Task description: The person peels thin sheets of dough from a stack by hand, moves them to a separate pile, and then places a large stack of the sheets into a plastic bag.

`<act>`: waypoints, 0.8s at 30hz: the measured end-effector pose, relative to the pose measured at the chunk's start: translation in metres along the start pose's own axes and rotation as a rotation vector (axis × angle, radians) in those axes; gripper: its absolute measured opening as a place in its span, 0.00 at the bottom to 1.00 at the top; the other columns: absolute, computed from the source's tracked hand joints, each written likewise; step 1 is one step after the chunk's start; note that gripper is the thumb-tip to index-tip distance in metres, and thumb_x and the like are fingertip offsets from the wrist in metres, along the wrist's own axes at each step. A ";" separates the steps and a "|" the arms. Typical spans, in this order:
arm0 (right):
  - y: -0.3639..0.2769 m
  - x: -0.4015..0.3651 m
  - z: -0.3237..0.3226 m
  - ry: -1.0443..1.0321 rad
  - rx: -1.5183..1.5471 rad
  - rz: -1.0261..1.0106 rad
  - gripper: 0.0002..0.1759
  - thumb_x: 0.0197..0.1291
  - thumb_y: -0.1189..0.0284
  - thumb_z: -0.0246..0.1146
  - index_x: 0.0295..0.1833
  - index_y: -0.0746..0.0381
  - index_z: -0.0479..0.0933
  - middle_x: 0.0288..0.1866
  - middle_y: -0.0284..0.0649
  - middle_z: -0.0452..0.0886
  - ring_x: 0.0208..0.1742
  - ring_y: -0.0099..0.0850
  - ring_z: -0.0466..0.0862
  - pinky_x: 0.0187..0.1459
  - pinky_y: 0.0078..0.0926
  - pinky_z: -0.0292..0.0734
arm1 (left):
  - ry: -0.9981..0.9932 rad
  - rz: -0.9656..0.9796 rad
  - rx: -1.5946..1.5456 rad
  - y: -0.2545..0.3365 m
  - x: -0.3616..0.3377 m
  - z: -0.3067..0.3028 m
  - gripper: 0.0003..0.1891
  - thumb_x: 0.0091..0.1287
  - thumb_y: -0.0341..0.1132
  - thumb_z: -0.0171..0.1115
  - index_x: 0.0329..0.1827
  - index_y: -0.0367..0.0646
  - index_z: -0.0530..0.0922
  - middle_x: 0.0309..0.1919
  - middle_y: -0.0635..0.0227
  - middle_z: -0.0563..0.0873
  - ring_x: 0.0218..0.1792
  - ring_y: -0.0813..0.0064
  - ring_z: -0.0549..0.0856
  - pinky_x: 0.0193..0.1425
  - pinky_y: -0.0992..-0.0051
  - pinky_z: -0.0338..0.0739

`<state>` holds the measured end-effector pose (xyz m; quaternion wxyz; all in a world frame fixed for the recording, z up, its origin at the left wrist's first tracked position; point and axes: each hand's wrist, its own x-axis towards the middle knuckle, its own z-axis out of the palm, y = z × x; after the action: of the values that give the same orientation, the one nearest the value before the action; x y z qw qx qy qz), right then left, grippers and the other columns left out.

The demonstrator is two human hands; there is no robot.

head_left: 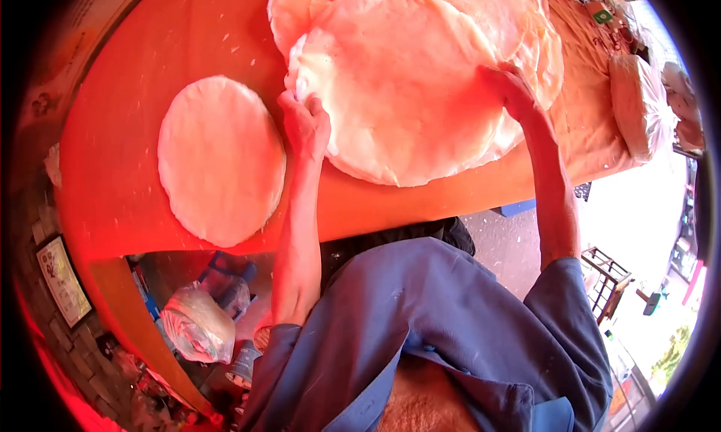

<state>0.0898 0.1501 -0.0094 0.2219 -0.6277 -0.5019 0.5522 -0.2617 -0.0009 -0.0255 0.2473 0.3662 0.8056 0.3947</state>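
Note:
A large round pale sheet (398, 79), soft and thick-edged, lies on the table over a wider, crumpled pale layer (537, 41). My left hand (306, 124) is at the sheet's left edge, thumb and fingers pinched on its rim. At the right side of the same sheet is my right hand (507, 90), its fingers bent down on the surface; the fingertips are blurred, so their grip is unclear. A smaller oval pale piece (221, 161) lies flat to the left of my left hand, untouched.
The orange-red table (113, 169) has its near edge by my lap. A plastic-wrapped bundle (635, 105) sits at its right end. Beneath the table is a plastic-wrapped roll (197, 323). A framed sheet (64, 280) is at the far left, and a metal frame (607, 282) stands right.

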 end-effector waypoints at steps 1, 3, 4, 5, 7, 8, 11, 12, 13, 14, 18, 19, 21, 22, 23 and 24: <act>-0.003 -0.003 0.001 -0.008 0.029 -0.019 0.37 0.51 0.51 0.69 0.60 0.63 0.71 0.39 0.32 0.77 0.32 0.20 0.73 0.27 0.21 0.65 | 0.040 -0.008 -0.129 -0.007 -0.001 -0.001 0.19 0.69 0.30 0.55 0.57 0.30 0.62 0.54 0.47 0.75 0.54 0.59 0.78 0.57 0.67 0.73; -0.007 -0.001 0.011 0.159 0.242 -0.077 0.23 0.54 0.60 0.69 0.48 0.64 0.77 0.35 0.32 0.78 0.31 0.20 0.74 0.28 0.21 0.67 | 0.120 -0.009 -0.393 -0.010 -0.001 -0.001 0.21 0.65 0.26 0.60 0.57 0.32 0.62 0.55 0.51 0.75 0.54 0.64 0.78 0.56 0.71 0.74; -0.013 -0.004 0.008 0.028 0.284 -0.031 0.22 0.57 0.63 0.68 0.51 0.65 0.77 0.37 0.32 0.80 0.33 0.21 0.77 0.31 0.21 0.70 | 0.098 -0.155 -0.505 -0.011 -0.006 -0.003 0.25 0.61 0.21 0.64 0.58 0.33 0.62 0.55 0.56 0.75 0.53 0.70 0.77 0.54 0.75 0.75; -0.021 -0.004 0.002 -0.103 0.324 0.006 0.21 0.59 0.65 0.66 0.54 0.66 0.77 0.38 0.32 0.81 0.34 0.21 0.79 0.35 0.20 0.73 | 0.057 -0.150 -0.618 -0.015 -0.007 -0.002 0.25 0.60 0.21 0.63 0.59 0.33 0.63 0.55 0.56 0.75 0.53 0.70 0.77 0.54 0.74 0.76; -0.002 0.010 -0.011 -0.033 0.137 0.028 0.19 0.58 0.66 0.67 0.51 0.67 0.79 0.35 0.33 0.82 0.37 0.21 0.80 0.38 0.20 0.74 | -0.014 -0.127 -0.845 -0.029 -0.001 0.001 0.25 0.59 0.20 0.63 0.59 0.33 0.64 0.56 0.56 0.75 0.53 0.72 0.77 0.53 0.73 0.76; 0.006 0.015 -0.010 -0.052 0.176 -0.074 0.19 0.59 0.67 0.67 0.52 0.67 0.79 0.37 0.33 0.83 0.39 0.21 0.80 0.41 0.19 0.75 | -0.167 -0.152 -0.949 -0.033 0.000 -0.003 0.28 0.58 0.19 0.61 0.63 0.33 0.65 0.58 0.58 0.75 0.54 0.75 0.77 0.54 0.72 0.76; -0.024 0.011 -0.011 -0.012 0.187 -0.143 0.22 0.62 0.69 0.66 0.59 0.68 0.76 0.47 0.34 0.82 0.47 0.23 0.80 0.48 0.19 0.75 | -0.288 -0.153 -1.244 -0.019 -0.013 -0.010 0.28 0.64 0.24 0.57 0.69 0.46 0.67 0.59 0.65 0.77 0.58 0.73 0.77 0.60 0.72 0.74; -0.032 0.023 -0.025 -0.024 0.193 -0.192 0.25 0.63 0.71 0.65 0.62 0.70 0.72 0.50 0.37 0.81 0.50 0.24 0.80 0.53 0.19 0.75 | -0.247 -0.211 -1.125 -0.008 -0.016 -0.017 0.25 0.64 0.25 0.58 0.67 0.44 0.69 0.56 0.66 0.79 0.56 0.75 0.78 0.58 0.73 0.75; -0.037 0.033 -0.029 0.038 0.166 -0.276 0.27 0.63 0.72 0.64 0.65 0.72 0.69 0.53 0.40 0.80 0.53 0.26 0.80 0.58 0.20 0.74 | -0.215 -0.271 -1.008 0.003 -0.015 -0.029 0.23 0.64 0.26 0.59 0.64 0.42 0.71 0.53 0.67 0.81 0.53 0.77 0.79 0.56 0.75 0.75; -0.069 0.021 -0.026 0.029 0.220 -0.248 0.28 0.64 0.73 0.63 0.66 0.73 0.66 0.55 0.44 0.79 0.55 0.28 0.79 0.61 0.20 0.71 | -0.177 -0.268 -0.986 -0.002 -0.011 -0.040 0.22 0.64 0.27 0.60 0.62 0.41 0.73 0.50 0.68 0.82 0.51 0.78 0.80 0.55 0.75 0.76; -0.156 -0.017 0.041 -0.060 0.211 -0.396 0.20 0.64 0.73 0.61 0.58 0.71 0.71 0.54 0.43 0.80 0.54 0.28 0.80 0.59 0.21 0.73 | -0.016 -0.261 -0.950 0.000 0.004 -0.113 0.18 0.63 0.27 0.63 0.57 0.37 0.78 0.42 0.71 0.84 0.42 0.82 0.81 0.48 0.79 0.76; -0.172 -0.025 0.069 -0.097 0.205 -0.425 0.18 0.64 0.73 0.61 0.56 0.70 0.72 0.54 0.43 0.81 0.54 0.29 0.81 0.59 0.22 0.73 | 0.025 -0.264 -0.947 -0.003 0.004 -0.143 0.18 0.62 0.26 0.64 0.56 0.36 0.79 0.40 0.72 0.84 0.40 0.83 0.80 0.46 0.80 0.75; -0.192 -0.041 0.134 -0.169 0.190 -0.439 0.15 0.64 0.72 0.60 0.52 0.69 0.74 0.54 0.43 0.81 0.53 0.29 0.81 0.58 0.23 0.74 | 0.050 -0.074 -0.939 -0.042 0.004 -0.209 0.18 0.64 0.29 0.64 0.57 0.36 0.78 0.45 0.66 0.85 0.46 0.75 0.83 0.51 0.73 0.78; -0.198 -0.043 0.165 -0.207 0.179 -0.431 0.13 0.64 0.72 0.60 0.50 0.68 0.76 0.54 0.43 0.81 0.53 0.29 0.82 0.57 0.23 0.75 | 0.035 -0.011 -0.978 -0.044 -0.001 -0.239 0.18 0.65 0.29 0.63 0.57 0.36 0.77 0.48 0.63 0.85 0.49 0.72 0.84 0.53 0.71 0.79; -0.201 -0.046 0.198 -0.242 0.167 -0.403 0.12 0.64 0.72 0.60 0.49 0.68 0.77 0.53 0.43 0.82 0.53 0.29 0.82 0.56 0.23 0.75 | 0.083 -0.049 -1.002 -0.045 -0.007 -0.264 0.18 0.64 0.29 0.63 0.57 0.35 0.77 0.49 0.61 0.85 0.51 0.70 0.84 0.55 0.70 0.79; -0.199 -0.046 0.232 -0.286 0.166 -0.346 0.10 0.64 0.72 0.59 0.47 0.67 0.78 0.53 0.43 0.82 0.53 0.29 0.82 0.56 0.24 0.75 | 0.132 -0.086 -1.027 -0.046 -0.013 -0.288 0.18 0.64 0.28 0.64 0.57 0.35 0.77 0.51 0.60 0.84 0.53 0.68 0.83 0.57 0.69 0.79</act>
<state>-0.1937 0.1247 0.1102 0.2906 -0.4274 -0.5812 0.6286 -0.4699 -0.1620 0.1013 0.3599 0.1385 0.5364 0.7507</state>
